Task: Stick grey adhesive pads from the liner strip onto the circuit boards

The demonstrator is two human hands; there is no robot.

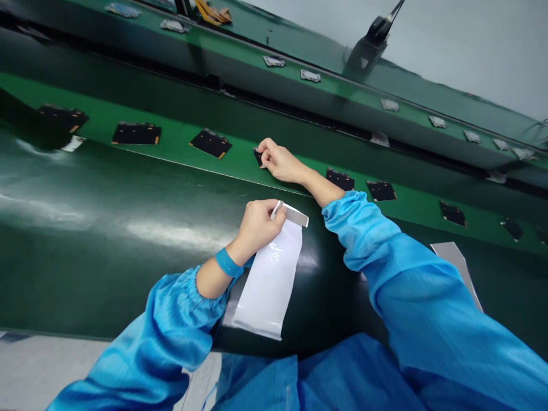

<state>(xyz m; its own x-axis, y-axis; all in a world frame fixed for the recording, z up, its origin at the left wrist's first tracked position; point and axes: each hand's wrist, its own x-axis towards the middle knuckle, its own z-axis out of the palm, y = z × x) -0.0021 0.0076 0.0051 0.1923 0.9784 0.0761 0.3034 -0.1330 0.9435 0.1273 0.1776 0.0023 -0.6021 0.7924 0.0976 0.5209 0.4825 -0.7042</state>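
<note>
My left hand (262,224) is closed on the top of a long white glossy sheet (269,279), which hangs down over the table edge side nearest me. A grey strip (295,216) with a white border runs across the sheet's upper end, by my thumb. Further forward, my right hand (278,160) has its fingers pinched at a black circuit board (257,156) on the green belt. Most of that board is hidden behind the hand. Another flat black board (210,142) lies to its left, and one more (340,178) sits beyond my right forearm.
Several black boards line the green belt (171,154). Behind it, a raised shelf (240,51) carries several small silvery parts (310,75). A grey-white sheet (458,265) lies on the dark green table (107,245), beside my right sleeve. A black device (368,45) stands at the back.
</note>
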